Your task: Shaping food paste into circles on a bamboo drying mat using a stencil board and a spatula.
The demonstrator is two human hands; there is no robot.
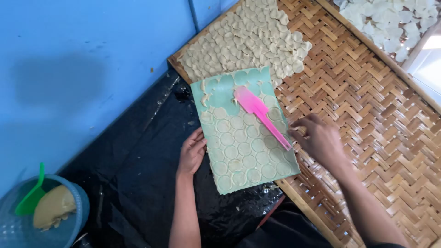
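**Inspector:** State the grip of each hand.

**Operator:** The left hand [192, 154] lies flat, fingers extended, pressed against the left long edge of the green board [243, 133]; it closes on nothing. The right hand [317, 138] has its fingertips bunched at the handle end of the pink spatula [262, 115]. Whether it clamps the handle or only touches it cannot be determined (the fingers cover the contact point).

**Inspector:** Where does the spatula lie from that grip?

**Operator:** Its long axis runs diagonally, up and to the left of the right fingertips. The blade rests on the bare part of the board at the far end; the handle end meets the right hand. The right hand is the nearer one.

**Inspector:** Surroundings?

**Operator:** Thin round dough discs [241, 151] cover the board between both hands. Beyond the blade, similar discs [248, 41] lie overlapped on the woven bamboo tray [367, 115]. Well to the left of the left hand, a blue tub [27, 229] holds dough and a green scoop [30, 195].
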